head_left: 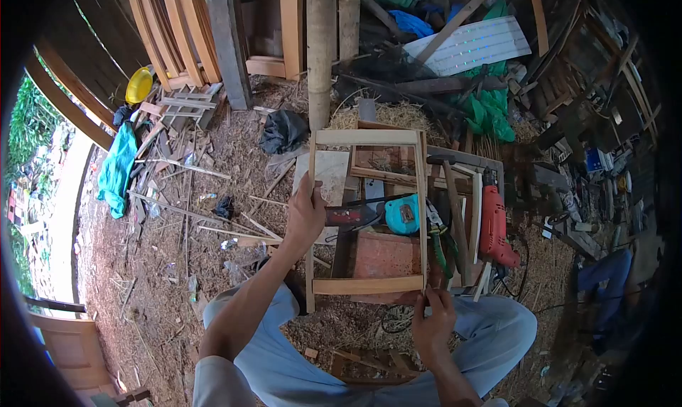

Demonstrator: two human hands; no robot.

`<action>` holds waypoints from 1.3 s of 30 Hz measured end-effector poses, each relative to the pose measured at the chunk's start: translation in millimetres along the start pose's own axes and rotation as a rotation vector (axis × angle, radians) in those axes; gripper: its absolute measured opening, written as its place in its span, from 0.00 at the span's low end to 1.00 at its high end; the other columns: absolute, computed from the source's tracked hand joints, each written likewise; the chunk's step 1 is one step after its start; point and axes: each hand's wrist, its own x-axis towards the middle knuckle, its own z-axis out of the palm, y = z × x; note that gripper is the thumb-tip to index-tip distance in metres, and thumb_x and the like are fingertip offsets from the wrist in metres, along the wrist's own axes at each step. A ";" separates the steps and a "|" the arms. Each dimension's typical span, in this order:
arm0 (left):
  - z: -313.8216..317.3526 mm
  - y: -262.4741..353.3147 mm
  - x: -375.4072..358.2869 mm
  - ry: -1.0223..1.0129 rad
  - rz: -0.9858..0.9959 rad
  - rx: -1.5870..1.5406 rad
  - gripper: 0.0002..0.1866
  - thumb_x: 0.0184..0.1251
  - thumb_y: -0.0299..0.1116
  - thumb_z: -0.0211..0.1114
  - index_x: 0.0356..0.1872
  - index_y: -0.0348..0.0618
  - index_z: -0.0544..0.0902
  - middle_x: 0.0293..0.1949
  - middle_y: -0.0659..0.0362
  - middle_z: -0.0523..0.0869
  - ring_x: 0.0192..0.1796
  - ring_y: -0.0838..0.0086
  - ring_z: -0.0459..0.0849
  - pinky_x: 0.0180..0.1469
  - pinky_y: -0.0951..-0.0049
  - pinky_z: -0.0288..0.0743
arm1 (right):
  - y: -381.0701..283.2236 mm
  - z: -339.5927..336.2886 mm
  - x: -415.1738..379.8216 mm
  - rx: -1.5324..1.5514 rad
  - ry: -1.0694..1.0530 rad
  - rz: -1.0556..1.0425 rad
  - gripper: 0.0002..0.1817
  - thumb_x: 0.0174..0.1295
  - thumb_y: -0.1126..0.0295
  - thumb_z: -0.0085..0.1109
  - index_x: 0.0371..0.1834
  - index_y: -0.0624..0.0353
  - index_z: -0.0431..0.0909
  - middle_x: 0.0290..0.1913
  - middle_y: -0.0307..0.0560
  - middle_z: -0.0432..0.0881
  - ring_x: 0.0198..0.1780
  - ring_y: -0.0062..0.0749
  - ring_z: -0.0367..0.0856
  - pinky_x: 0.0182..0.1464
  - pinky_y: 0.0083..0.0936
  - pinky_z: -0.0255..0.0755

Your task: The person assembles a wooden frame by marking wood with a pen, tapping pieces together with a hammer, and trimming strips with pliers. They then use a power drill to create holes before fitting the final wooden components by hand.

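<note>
A small rectangular wooden frame is held up in front of my knees, with two long side strips and two crosspieces. My left hand is closed around its left strip, about halfway along. At the lower right corner my right hand pinches the end of the other strip between thumb and fingers. Through the frame I see a teal tape measure, a red-and-black tool partly covered, and green-handled pliers. A reddish board lies beneath them.
A red power drill lies to the right, its cord trailing down. Behind stand a bamboo post and a dark wooden post. Wood scraps and shavings cover the ground. A black plastic bag and a yellow helmet-like object are farther off.
</note>
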 end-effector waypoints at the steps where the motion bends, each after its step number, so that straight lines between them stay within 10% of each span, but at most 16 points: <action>1: -1.0 5.4 -0.5 0.000 -0.008 -0.001 0.22 0.67 0.19 0.52 0.62 0.33 0.65 0.42 0.37 0.84 0.42 0.42 0.84 0.41 0.55 0.79 | 0.6 -1.4 -1.1 -0.011 0.008 -0.008 0.11 0.58 0.76 0.61 0.44 0.68 0.81 0.39 0.54 0.79 0.40 0.49 0.80 0.42 0.40 0.74; 15: -11.2 24.2 4.6 -0.136 -0.336 -0.128 0.12 0.70 0.23 0.49 0.52 0.33 0.73 0.33 0.46 0.85 0.29 0.61 0.84 0.33 0.62 0.76 | 0.0 0.3 2.2 -0.089 0.053 -0.106 0.11 0.57 0.77 0.62 0.42 0.71 0.81 0.36 0.56 0.79 0.36 0.48 0.81 0.38 0.37 0.75; 23: -3.6 13.6 2.5 -0.020 -0.127 0.053 0.23 0.71 0.24 0.50 0.67 0.37 0.66 0.36 0.44 0.84 0.37 0.51 0.84 0.39 0.58 0.76 | -3.0 1.0 2.6 -0.113 0.044 -0.110 0.11 0.57 0.77 0.61 0.44 0.69 0.81 0.37 0.56 0.79 0.37 0.50 0.80 0.40 0.40 0.73; 39: 6.8 -3.6 0.0 0.006 -0.083 0.057 0.22 0.71 0.25 0.50 0.65 0.30 0.64 0.48 0.35 0.79 0.48 0.41 0.79 0.49 0.52 0.72 | 2.9 8.0 -2.5 -0.305 0.073 -0.224 0.14 0.60 0.73 0.59 0.47 0.70 0.79 0.38 0.55 0.77 0.38 0.52 0.79 0.39 0.43 0.74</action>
